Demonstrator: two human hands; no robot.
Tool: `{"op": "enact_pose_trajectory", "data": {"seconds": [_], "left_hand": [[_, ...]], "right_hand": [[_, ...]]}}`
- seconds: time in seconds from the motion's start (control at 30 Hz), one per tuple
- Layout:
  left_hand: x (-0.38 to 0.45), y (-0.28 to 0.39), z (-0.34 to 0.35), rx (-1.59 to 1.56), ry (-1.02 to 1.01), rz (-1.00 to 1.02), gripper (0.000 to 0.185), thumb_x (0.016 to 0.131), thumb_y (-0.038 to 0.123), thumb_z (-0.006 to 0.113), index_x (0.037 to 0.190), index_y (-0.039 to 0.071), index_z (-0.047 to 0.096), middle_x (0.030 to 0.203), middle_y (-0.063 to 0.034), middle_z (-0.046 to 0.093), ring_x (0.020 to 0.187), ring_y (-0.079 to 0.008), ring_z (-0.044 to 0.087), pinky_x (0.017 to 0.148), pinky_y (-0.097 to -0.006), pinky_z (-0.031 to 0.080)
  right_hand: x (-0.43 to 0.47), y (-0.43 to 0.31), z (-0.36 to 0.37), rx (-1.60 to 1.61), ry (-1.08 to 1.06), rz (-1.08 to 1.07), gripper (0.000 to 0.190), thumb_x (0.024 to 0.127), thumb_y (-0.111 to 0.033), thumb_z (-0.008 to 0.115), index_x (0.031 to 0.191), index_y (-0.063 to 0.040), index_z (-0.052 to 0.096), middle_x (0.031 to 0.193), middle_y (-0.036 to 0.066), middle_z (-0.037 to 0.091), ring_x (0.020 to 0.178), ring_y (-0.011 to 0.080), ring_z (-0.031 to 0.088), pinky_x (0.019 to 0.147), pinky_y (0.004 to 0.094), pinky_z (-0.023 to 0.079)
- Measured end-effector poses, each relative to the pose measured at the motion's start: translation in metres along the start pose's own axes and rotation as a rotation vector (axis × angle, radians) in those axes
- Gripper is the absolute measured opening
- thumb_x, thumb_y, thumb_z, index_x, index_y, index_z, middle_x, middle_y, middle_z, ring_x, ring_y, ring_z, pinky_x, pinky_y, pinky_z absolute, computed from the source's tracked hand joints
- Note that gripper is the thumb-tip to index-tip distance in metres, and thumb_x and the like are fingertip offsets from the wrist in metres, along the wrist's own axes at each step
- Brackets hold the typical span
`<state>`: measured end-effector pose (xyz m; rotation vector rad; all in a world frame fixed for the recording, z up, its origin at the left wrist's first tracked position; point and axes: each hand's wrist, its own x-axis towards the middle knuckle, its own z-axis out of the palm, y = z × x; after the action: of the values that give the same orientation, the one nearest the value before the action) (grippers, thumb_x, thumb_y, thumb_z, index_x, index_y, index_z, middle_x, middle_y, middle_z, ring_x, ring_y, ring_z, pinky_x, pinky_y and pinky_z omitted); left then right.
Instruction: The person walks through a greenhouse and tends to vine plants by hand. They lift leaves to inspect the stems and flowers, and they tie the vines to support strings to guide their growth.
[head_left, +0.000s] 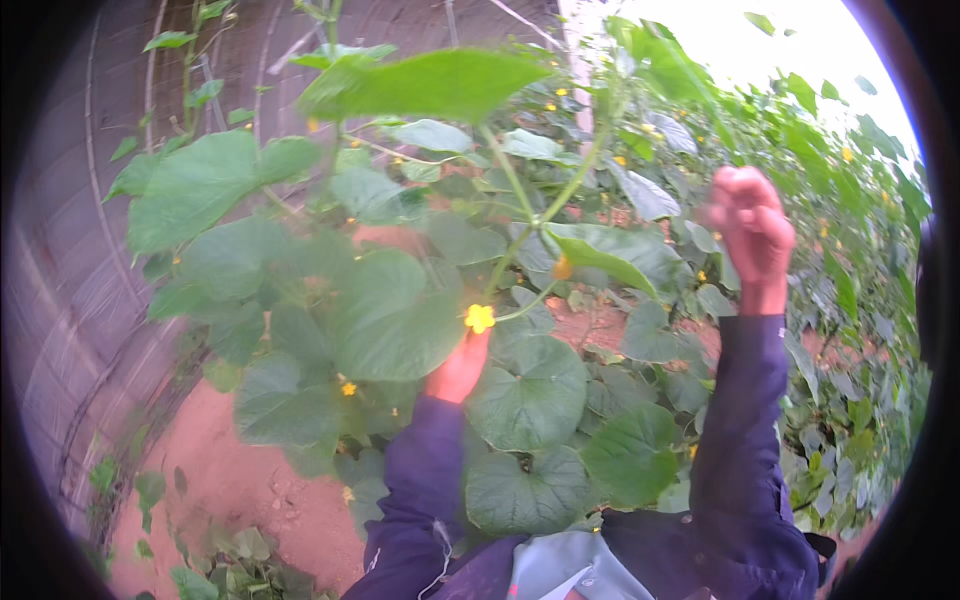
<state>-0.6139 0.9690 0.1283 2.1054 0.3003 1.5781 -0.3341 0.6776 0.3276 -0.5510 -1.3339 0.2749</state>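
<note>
A leafy vine, apparently cucumber, with a green stem (534, 222) and broad leaves (529, 394) stands before me. My left hand (459, 367) reaches in at the stem, just below a yellow flower (479, 319); leaf and flower cover its fingers, so its grip cannot be made out. To the right, my right hand (750, 214) is raised beside the plant, slightly blurred, with its fingers curled. Whether something thin is between those fingers cannot be told. A large blurred leaf (427, 82) spans the upper middle, and an orange-yellow bloom (562, 268) hangs under the stem fork.
A wall (67, 247) with thin upright strings or wires curves along the left. Reddish soil (247, 480) shows at the lower left. Dense rows of flowering vines (847, 225) fill the right side, and a pale post (581, 75) stands behind the plant.
</note>
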Motion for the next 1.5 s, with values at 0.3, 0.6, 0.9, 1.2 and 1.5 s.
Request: {"op": "enact_pose_trajectory", "data": {"seconds": [0.3,0.6,0.9,1.2,1.5], "left_hand": [[-0.028,-0.010,0.000,-0.018,-0.307,-0.122,0.024,0.104,0.017,0.063,0.120,0.001,0.070,0.111,-0.0108,0.072,0.103,-0.0236,0.068,0.094,-0.0387,0.052],[-0.048,-0.070,0.104,-0.399,-0.531,-0.369,0.036,0.110,0.025,0.062,0.137,0.002,0.058,0.123,-0.0116,0.066,0.115,-0.0195,0.065,0.102,-0.0358,0.050],[-0.079,-0.103,0.223,-0.580,-0.583,-0.183,0.026,0.105,0.018,0.062,0.120,-0.002,0.068,0.112,-0.0219,0.071,0.100,-0.0339,0.071,0.090,-0.0425,0.054],[-0.136,-0.134,0.319,-0.253,-0.578,-0.031,0.033,0.103,0.024,0.065,0.126,0.000,0.070,0.123,-0.0193,0.072,0.112,-0.0322,0.069,0.100,-0.0412,0.053],[-0.227,-0.011,0.266,-0.281,-0.424,-0.048,0.031,0.102,0.021,0.062,0.120,0.000,0.073,0.118,-0.0228,0.073,0.110,-0.0395,0.068,0.103,-0.0490,0.053]], "right_hand": [[0.056,0.070,0.083,-1.061,-0.194,0.347,0.055,0.102,-0.055,0.069,0.110,-0.001,0.079,0.092,0.005,0.074,0.082,0.0112,0.061,0.075,0.0305,0.052],[0.043,0.084,0.075,-1.169,-0.104,0.426,0.032,0.099,-0.025,0.065,0.094,0.006,0.072,0.082,0.007,0.070,0.074,0.0187,0.065,0.072,0.0366,0.053],[0.000,0.098,0.042,-1.398,-0.068,0.526,0.030,0.097,-0.024,0.065,0.090,0.004,0.073,0.081,0.011,0.073,0.074,0.0213,0.067,0.074,0.0390,0.055],[-0.061,0.075,-0.024,-1.503,0.072,0.765,0.030,0.096,-0.022,0.069,0.099,0.007,0.074,0.088,0.013,0.076,0.078,0.0219,0.069,0.075,0.0407,0.056],[-0.069,0.092,-0.054,-1.159,0.064,0.700,0.025,0.102,-0.018,0.069,0.107,0.005,0.074,0.086,0.006,0.072,0.080,0.0150,0.066,0.070,0.0337,0.053]]}}
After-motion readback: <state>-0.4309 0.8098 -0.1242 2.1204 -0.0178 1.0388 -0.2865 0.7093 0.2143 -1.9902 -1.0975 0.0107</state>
